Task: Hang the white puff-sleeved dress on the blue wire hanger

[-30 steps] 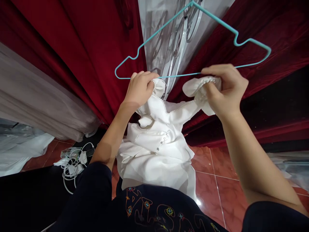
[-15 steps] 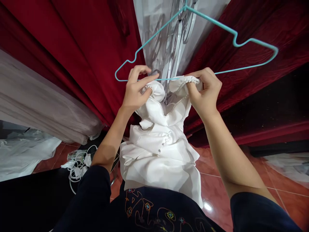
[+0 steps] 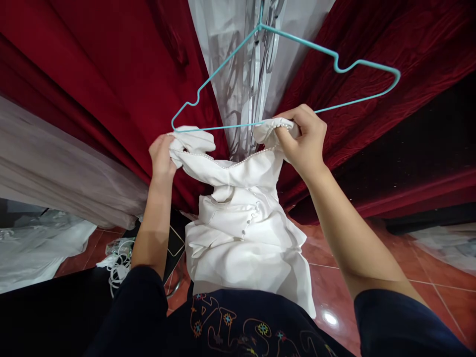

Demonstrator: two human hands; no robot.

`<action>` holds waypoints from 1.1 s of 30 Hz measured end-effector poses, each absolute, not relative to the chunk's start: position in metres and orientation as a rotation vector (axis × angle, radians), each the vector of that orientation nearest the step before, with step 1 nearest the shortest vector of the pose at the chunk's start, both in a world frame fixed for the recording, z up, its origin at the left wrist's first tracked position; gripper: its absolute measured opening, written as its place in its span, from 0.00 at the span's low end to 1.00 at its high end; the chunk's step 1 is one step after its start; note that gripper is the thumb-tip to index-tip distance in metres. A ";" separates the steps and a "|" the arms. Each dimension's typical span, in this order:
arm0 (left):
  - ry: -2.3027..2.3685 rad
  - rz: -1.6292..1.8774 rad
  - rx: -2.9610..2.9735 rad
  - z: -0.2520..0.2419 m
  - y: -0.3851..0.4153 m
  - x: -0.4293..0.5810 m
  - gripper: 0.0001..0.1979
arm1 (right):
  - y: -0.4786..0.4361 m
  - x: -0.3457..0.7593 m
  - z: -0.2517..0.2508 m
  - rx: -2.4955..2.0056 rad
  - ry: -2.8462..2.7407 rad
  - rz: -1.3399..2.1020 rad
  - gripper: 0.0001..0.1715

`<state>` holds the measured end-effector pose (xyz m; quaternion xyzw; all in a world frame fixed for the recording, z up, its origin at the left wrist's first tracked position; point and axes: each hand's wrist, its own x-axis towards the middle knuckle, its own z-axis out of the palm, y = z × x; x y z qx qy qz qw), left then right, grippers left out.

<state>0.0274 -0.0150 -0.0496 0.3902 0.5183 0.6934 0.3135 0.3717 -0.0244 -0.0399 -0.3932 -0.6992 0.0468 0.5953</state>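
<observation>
A white dress with pearl trim along its neckline and a row of small buttons hangs down in front of me. My left hand is closed round the dress's left shoulder edge, its fingertips partly hidden by the cloth. The right shoulder edge is pinched in my right hand, thumb over the pearl trim. Above and between the hands is a turquoise clothes hanger. Its bottom bar passes by the left edge of the dress and behind the right hand, where cloth and fingers hide part of it.
Dark red curtains hang on both sides, with white drapery and a white metal frame between them. White cables lie on a black surface at lower left. Sheer white fabric spreads beyond it. The floor is red tile.
My left hand has moved left and down and closed on the dress, stretching the neckline wider. The hanger now appears further left and a little lower. My right hand keeps its hold.
</observation>
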 end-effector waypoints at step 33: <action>1.643 1.357 2.265 0.025 0.008 0.087 0.07 | -0.021 0.365 -0.052 -0.943 -1.578 0.063 0.04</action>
